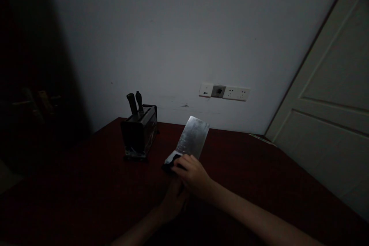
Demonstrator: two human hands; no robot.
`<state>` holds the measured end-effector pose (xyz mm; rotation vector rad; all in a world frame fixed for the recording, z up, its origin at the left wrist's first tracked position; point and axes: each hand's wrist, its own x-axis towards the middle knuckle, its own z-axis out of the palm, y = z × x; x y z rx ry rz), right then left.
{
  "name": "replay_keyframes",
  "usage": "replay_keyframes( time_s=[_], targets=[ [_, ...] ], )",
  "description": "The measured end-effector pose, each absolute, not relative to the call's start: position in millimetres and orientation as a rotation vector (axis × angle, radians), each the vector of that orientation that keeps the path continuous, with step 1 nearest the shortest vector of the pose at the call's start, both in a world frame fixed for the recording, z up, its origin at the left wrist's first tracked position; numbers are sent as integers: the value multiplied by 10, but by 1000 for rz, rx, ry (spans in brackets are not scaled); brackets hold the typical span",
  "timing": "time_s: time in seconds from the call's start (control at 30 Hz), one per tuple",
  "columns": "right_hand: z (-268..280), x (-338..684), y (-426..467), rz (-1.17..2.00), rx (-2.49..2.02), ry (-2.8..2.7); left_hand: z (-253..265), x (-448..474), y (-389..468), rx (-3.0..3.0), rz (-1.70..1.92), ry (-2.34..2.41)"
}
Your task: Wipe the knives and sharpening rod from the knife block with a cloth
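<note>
A broad steel cleaver (193,137) lies over the dark red table (86,196), blade pointing away from me. My right hand (192,175) rests at the blade's near end with a small dark cloth or pad (170,163) under the fingers. My left hand (173,203) sits just below and behind it, apparently closed around the cleaver's handle, which is hidden in the dim light. A dark knife block (140,132) with two black handles (135,103) sticking up stands left of the cleaver.
A grey wall with a row of white sockets (224,92) runs behind the table. A pale door (334,115) stands at the right. The left side is in deep shadow with vague dark shapes.
</note>
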<state>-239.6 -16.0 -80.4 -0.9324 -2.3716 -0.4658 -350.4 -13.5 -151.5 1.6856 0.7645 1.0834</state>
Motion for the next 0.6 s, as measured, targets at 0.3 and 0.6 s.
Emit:
replay_keyframes(
  time_s=[0.3, 0.6],
  targets=[
    [-181, -1888, 382, -455, -1008, -1978, -1450, -3517, -161, 1590, 867, 698],
    [-262, -1693, 360, -536, -1116, -1841, -1484, -3528, -204, 1567, 792, 693]
  ],
)
